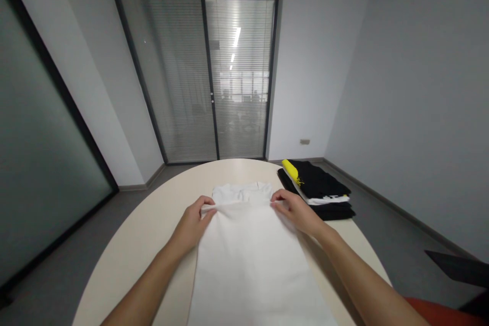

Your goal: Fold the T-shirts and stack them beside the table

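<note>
A white cloth garment (252, 265) lies lengthwise on the round table, its near end running out of the bottom of the view. My left hand (198, 219) pinches the left side of a fold across it, thumb below and fingers on top. At the right end of the same fold, my right hand (292, 209) grips the fabric between thumb and fingers. Beyond the fold, the far end of the garment lies bunched and wrinkled. What kind of garment it is, I cannot tell.
The pale round table (153, 234) fills the lower middle. A stack of folded clothes (317, 183), black, white and yellow, sits at its far right, close to my right hand. Something red (439, 310) and a dark flat object (458, 267) show at the lower right.
</note>
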The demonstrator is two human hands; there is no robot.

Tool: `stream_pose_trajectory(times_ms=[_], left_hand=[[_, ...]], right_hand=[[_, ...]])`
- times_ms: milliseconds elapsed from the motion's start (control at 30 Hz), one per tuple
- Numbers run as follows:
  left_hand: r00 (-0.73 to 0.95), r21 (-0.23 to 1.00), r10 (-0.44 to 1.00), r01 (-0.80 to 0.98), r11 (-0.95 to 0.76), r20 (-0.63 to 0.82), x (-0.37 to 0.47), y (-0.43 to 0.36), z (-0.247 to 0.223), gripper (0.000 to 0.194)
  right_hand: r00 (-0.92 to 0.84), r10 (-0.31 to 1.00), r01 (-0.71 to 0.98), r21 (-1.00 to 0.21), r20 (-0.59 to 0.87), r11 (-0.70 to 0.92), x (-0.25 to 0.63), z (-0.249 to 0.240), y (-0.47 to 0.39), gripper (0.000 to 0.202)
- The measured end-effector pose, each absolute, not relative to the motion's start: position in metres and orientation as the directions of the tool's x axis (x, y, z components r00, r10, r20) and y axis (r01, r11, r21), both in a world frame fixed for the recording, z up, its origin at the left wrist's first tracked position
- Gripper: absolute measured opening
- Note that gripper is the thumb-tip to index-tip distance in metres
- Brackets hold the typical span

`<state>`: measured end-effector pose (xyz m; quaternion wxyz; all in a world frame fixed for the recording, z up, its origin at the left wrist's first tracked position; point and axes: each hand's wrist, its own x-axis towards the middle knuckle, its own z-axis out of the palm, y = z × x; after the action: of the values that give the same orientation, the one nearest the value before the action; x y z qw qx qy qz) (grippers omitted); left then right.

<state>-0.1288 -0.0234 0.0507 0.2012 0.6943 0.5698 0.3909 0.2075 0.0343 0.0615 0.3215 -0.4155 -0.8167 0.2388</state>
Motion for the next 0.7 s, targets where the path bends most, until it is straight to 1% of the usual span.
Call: stream_pose_trajectory(times_ms=[33, 100, 233, 333, 400, 500, 600, 700], left_hand=[[-0.016, 0.731, 0.932, 0.625, -0.274, 0.362, -0.128, -0.018, 0.044, 0.023], [-0.054, 0.739, 0.914, 0.609, -0.289, 0.402, -0.128, -0.008, 0.028, 0.026], [0.012, 0.724, 0.935, 0.629, -0.283, 0.355, -0.130, 0.004, 0.000, 0.034], [0.043, 0.699, 0.946, 0.663, -0.268, 0.321, -0.132, 0.006, -0.005, 0.042], [0.054, 0.672, 0.957, 0.701, -0.240, 0.285, -0.131, 0.004, -0.002, 0.041], [0.066, 0.638, 0.975, 0.746, -0.188, 0.210, -0.129, 0.000, 0.009, 0.040], [0.120, 0.617, 0.986, 0.769, -0.167, 0.118, -0.128, -0.009, 0.020, 0.040], [0.200, 0.615, 0.980, 0.774, -0.149, -0.015, -0.131, -0.019, 0.028, 0.035]], right_hand=[[-0.410, 0.829, 0.525, -0.645, 0.380, 0.555, 0.206, 0.056, 0.039, 0.019], [-0.398, 0.824, 0.532, -0.630, 0.403, 0.565, 0.205, 0.043, 0.047, 0.021], [-0.463, 0.837, 0.617, -0.572, 0.292, 0.541, 0.205, 0.016, 0.056, 0.035], [-0.474, 0.846, 0.663, -0.533, 0.246, 0.526, 0.206, 0.011, 0.057, 0.042], [-0.494, 0.842, 0.675, -0.513, 0.219, 0.530, 0.206, 0.015, 0.057, 0.044], [-0.507, 0.853, 0.707, -0.508, 0.121, 0.492, 0.206, 0.027, 0.053, 0.047], [-0.494, 0.869, 0.731, -0.547, -0.012, 0.408, 0.208, 0.039, 0.043, 0.053], [-0.522, 0.842, 0.728, -0.587, -0.139, 0.354, 0.211, 0.046, 0.032, 0.059]])
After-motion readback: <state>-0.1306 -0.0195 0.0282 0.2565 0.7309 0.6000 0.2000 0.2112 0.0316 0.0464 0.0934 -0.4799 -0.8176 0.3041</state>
